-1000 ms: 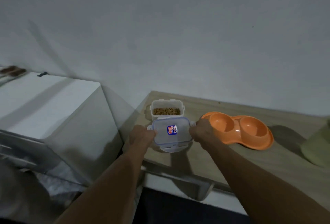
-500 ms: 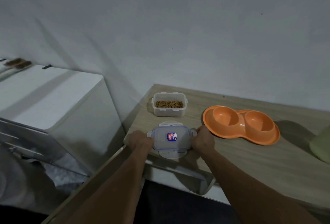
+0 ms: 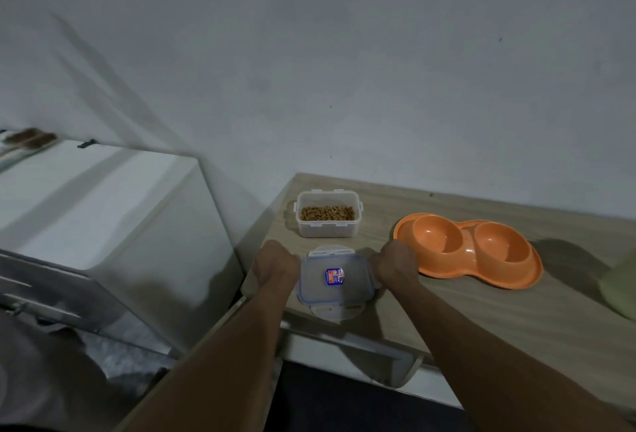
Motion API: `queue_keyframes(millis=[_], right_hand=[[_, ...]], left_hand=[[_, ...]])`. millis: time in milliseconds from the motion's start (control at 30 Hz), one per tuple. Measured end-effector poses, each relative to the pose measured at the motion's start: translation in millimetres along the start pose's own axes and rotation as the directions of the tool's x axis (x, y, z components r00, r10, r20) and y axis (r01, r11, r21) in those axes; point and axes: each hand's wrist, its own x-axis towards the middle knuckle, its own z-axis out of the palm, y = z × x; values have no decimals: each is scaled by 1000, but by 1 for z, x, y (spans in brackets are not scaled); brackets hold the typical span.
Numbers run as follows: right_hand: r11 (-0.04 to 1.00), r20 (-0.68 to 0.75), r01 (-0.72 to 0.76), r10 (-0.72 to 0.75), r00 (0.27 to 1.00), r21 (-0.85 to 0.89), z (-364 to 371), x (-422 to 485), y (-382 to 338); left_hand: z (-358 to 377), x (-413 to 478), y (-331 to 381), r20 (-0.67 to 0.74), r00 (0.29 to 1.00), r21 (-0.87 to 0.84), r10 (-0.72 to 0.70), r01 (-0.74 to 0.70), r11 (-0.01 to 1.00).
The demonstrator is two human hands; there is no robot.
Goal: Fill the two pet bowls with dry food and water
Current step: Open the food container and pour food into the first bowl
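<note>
Lid-off step: left grip (image 3: 275, 264) & right grip (image 3: 395, 264) are each pinching an end of the clip-lock lid (image 3: 335, 278), low at the front edge of the tabletop (image 3: 481, 321); kibble container (image 3: 327, 213) is sitting open behind it; orange double bowl (image 3: 468, 249), rt, is lying empty. Next, prob.: releasing, then tipping the kibble container over one well w/o spilling.

A pale wooden surface (image 3: 481, 321) runs along a bare grey wall (image 3: 344, 53), where we find a blurred pale green object (image 3: 621, 283) cut off at the right edge. To the left we see a white cabinet (image 3: 103, 197) standing just beside the surface, with a small dark item (image 3: 86, 144) and a blurred brown thing (image 3: 31, 138) at the back of its top.
</note>
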Motion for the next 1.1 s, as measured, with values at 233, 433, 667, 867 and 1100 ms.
queue_keyframes(millis=[233, 433, 667, 867, 1100], right_hand=[[992, 46, -26, 21, 999, 121, -3, 34, -47], [970, 51, -78, 68, 996, 232, 12, 60, -64], [938, 44, -125, 117, 992, 323, 9, 71, -61], [688, 134, -236, 199, 971, 687, -37, 56, -50], [341, 270, -299, 129, 954, 891, -117, 23, -11]], left_hand=[[-14, 39, 37, 32, 999, -133, 18, -14, 991], [-5, 68, 53, 117, 992, -143, 42, -25, 989], [-10, 78, 68, 99, 992, -113, 74, -63, 992], [-23, 54, 102, 94, 981, -145, 168, -154, 977], [-21, -2, 153, 155, 965, -322, 213, -154, 934]])
